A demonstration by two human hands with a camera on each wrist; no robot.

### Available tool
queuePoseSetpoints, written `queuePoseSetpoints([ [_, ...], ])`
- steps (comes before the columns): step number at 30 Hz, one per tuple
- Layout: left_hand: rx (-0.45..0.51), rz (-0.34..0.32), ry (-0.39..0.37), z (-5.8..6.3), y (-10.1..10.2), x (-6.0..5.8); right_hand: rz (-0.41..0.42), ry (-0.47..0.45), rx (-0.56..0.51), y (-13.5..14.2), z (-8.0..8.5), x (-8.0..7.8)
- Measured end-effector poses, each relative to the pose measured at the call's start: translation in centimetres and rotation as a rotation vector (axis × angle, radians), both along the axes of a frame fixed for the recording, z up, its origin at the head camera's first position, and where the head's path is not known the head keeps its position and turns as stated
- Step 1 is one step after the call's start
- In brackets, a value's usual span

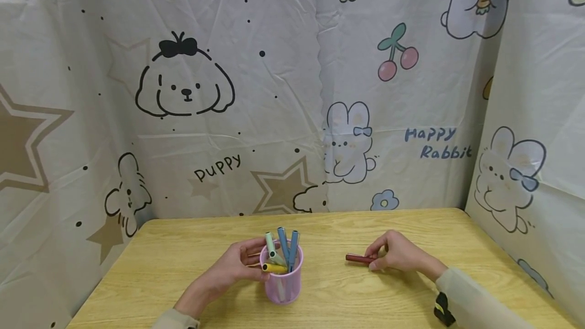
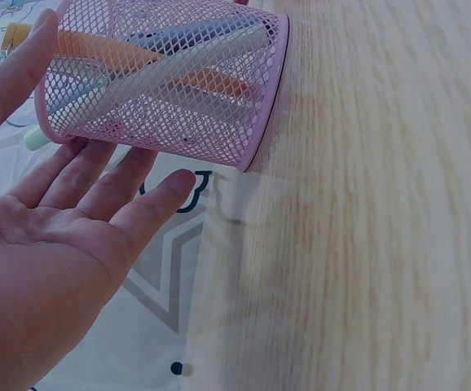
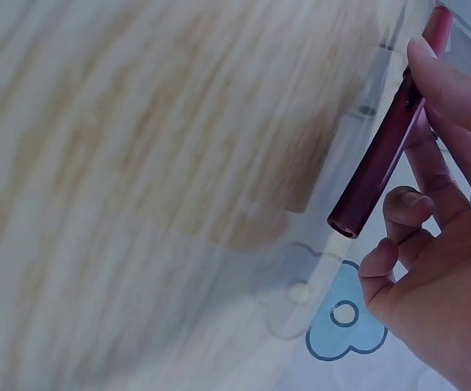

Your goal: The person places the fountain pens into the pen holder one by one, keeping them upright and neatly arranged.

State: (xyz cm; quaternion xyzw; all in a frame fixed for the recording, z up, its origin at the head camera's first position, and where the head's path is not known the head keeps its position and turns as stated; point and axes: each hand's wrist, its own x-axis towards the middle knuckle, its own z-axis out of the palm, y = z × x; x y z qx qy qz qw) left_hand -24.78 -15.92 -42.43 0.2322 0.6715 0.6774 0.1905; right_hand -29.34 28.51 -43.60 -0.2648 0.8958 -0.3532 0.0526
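A pink mesh pen holder [image 1: 283,291] stands upright on the wooden table, with pale green pens [image 1: 270,241], blue pens [image 1: 293,253] and a yellow pen [image 1: 275,268] leaning in it. My left hand [image 1: 235,265] holds the holder loosely from its left side, thumb near the rim and fingers behind; the little finger [image 2: 166,195] is apart from the mesh. Some fingertips are hidden behind the holder. To the right, my right hand [image 1: 397,255] pinches a dark red pen [image 3: 382,155] between thumb and fingers, low over the table. Its other fingers are curled below the pen.
The light wooden table [image 1: 324,232] reaches back to a white curtain [image 1: 274,90] printed with puppies, rabbits and stars. More curtain [image 1: 544,90] hangs along the right side. A dark ornament [image 1: 443,309] sits at the right sleeve.
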Motion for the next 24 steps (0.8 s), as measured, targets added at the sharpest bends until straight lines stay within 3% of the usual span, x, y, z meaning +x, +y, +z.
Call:
queuePoseSetpoints([
  [24, 0.001, -0.004, 0.003, 0.1, 0.0, 0.1, -0.068, -0.017, -0.030, -1.2, 1.8, 1.2],
])
